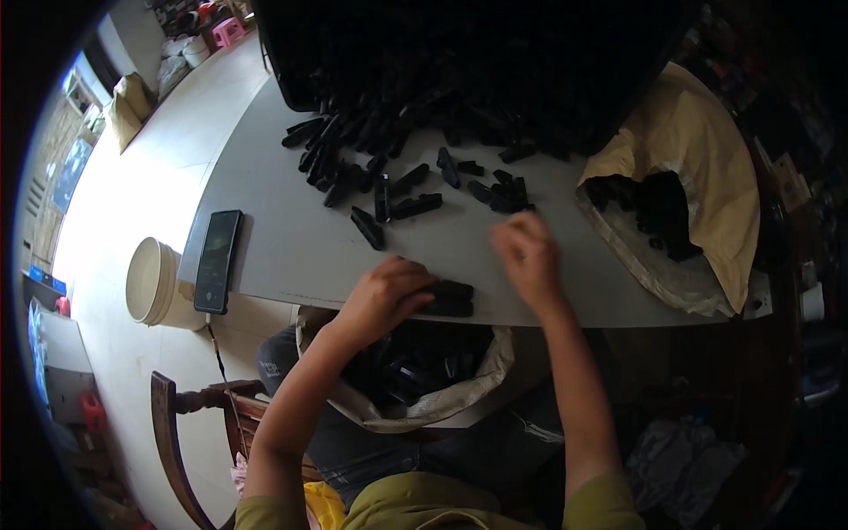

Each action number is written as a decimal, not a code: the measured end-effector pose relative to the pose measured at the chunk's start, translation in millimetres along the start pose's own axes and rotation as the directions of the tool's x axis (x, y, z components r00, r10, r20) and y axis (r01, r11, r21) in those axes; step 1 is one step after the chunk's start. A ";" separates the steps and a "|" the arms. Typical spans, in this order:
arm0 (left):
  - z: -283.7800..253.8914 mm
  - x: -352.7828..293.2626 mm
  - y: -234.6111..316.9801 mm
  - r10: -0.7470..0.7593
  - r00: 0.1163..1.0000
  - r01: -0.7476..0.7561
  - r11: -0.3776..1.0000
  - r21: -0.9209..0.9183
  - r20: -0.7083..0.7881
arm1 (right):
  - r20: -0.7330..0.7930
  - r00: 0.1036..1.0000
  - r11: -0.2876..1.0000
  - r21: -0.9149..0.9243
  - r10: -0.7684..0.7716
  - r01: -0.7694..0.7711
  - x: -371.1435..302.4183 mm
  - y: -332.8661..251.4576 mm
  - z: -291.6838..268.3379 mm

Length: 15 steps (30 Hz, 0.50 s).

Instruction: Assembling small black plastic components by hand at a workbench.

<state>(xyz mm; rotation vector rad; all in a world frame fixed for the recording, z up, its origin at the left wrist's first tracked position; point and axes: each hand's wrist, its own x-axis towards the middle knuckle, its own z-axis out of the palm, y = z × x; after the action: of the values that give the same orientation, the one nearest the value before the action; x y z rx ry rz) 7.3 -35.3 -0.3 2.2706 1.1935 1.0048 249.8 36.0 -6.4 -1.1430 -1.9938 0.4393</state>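
Black pieces [415, 206] on a plain grey tabletop [291, 243].
The pieces are uniformly black, a few showing pale glints; the phone [218, 263] at the table's edge is likewise black, its screen dark. From where I stand, the large sack [711, 177] reads tan outside and greyish-white within; the lap-side sack [442, 408] is off-white. Bucket [168, 287]: cream. Chair [163, 424]: dark brown. Shirt [415, 495]: olive green. Trousers [371, 450]: dark, with a whitish frayed patch. Cloth beside the shirt [325, 503]: bright yellow. Floor [132, 362]: pale cream, marked by thin darker joint lines, bleached white under glare. Distant stool [228, 32]: pink. Crumpled fabric [685, 464], lower right: dull grey.
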 end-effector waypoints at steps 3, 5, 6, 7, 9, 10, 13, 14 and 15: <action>-23.1 -14.3 -11.6 -0.044 0.996 0.051 0.995 0.087 -0.079 | -0.133 0.991 0.989 -0.150 -0.034 0.014 13.9 30.1 -13.7; -33.8 -9.0 -19.0 -0.086 0.977 0.120 0.978 0.168 -0.197 | -0.131 0.987 0.980 -0.190 -0.090 0.064 16.1 33.7 -15.5; -41.0 1.1 -18.9 -0.123 0.966 0.197 0.921 0.337 -0.228 | -0.085 0.995 0.987 -0.157 -0.046 0.032 17.4 34.9 -15.0; -45.6 9.0 -20.4 -0.152 0.952 0.268 0.830 0.490 -0.264 | -0.038 0.999 0.992 -0.127 -0.002 -0.003 18.4 35.6 -14.5; -52.9 14.0 -30.8 -0.120 0.972 0.210 0.833 0.512 -0.203 | 0.000 0.999 0.989 -0.141 0.051 -0.050 18.5 27.5 -14.7; -54.4 14.4 -34.3 -0.085 0.987 0.146 0.837 0.527 -0.138 | 0.033 0.994 0.982 -0.161 0.106 -0.100 17.3 23.2 -15.4; -37.3 12.2 -29.3 -0.263 0.962 0.235 0.934 0.269 0.072 | 0.032 0.987 0.967 -0.206 0.160 -0.150 7.3 16.1 -16.9; -30.1 15.2 -22.8 -0.261 0.963 0.233 0.936 0.263 0.075 | 0.031 0.986 0.965 -0.211 0.164 -0.154 4.6 13.1 -14.0; -22.7 18.6 -13.9 -0.169 0.983 0.157 0.977 0.143 0.072 | 0.108 0.964 0.947 0.190 0.242 -0.259 2.2 7.9 -6.5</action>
<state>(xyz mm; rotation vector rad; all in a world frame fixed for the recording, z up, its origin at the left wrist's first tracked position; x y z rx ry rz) -10.1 -11.9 14.0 2.2485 1.4261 0.7811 258.7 41.5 -6.2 -1.2695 -1.8289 0.8150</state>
